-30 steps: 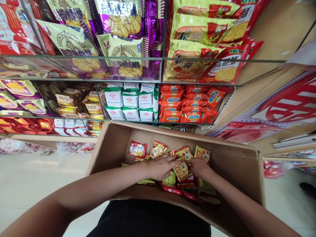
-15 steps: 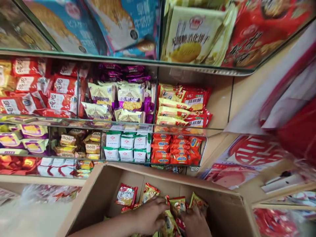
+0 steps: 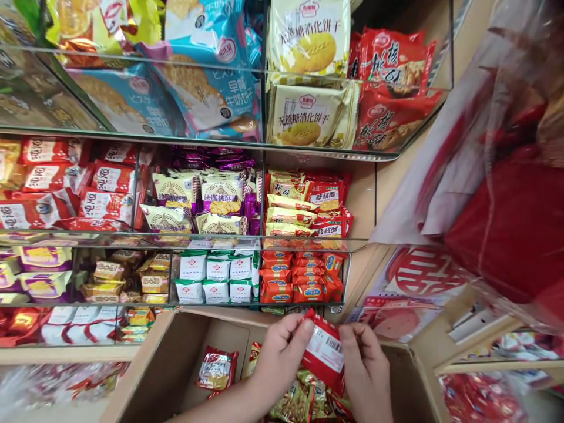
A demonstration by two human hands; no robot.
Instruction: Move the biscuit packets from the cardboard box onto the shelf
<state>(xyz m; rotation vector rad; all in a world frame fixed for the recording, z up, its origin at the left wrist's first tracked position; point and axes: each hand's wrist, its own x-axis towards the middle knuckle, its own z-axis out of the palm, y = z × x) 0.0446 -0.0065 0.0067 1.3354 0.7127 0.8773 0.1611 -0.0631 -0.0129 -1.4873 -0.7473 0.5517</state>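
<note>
A red snack packet point(image 3: 324, 348), its white barcode label facing me, is held up over the cardboard box point(image 3: 189, 329). My left hand point(image 3: 282, 346) pinches the packet's left edge, thumb on top. On its right edge, my right hand point(image 3: 363, 364) grips with thumb and fingers. Below, inside the box, lie several gold and red snack packets point(image 3: 293, 399), partly hidden by my hands. One red and gold packet point(image 3: 217, 369) rests apart from them near the box's back left corner.
Behind the box rise glass-fronted shelves of packaged snacks, including orange-red packets point(image 3: 277, 276), white and green packets point(image 3: 215, 291) and walnut-cookie packets point(image 3: 326, 197). A red item wrapped in clear plastic point(image 3: 506, 235) hangs at the right. Bagged goods point(image 3: 66, 382) lie at lower left.
Both hands have come up from among the packets in the box, now holding one red packet between them. The camera view has shifted, showing more of the upper shelf.
</note>
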